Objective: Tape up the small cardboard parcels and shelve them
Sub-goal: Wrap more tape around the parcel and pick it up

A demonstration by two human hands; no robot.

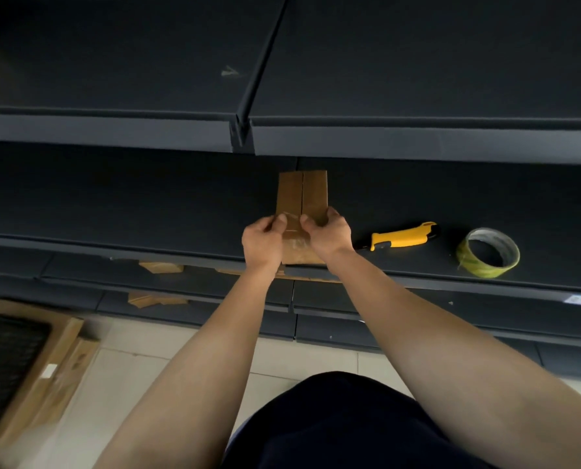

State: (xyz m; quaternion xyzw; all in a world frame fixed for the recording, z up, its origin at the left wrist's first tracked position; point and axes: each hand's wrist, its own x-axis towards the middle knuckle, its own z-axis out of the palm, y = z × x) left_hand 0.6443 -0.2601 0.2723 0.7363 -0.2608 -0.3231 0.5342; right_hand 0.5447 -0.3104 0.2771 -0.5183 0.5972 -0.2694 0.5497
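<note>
Press the clear tape strip (294,235) flat along the centre seam, then down over the near end, rubbing outward to chase bubbles. Left hand (263,240): fingers curled round the near left edge of the small cardboard parcel (302,196), thumb on the tape. Parcel on the shelf (146,204), close to its front lip. Right hand (329,233): same curled hold, opposite edge. Further right, untouched: yellow knife (400,237), tape roll (475,265).
</note>
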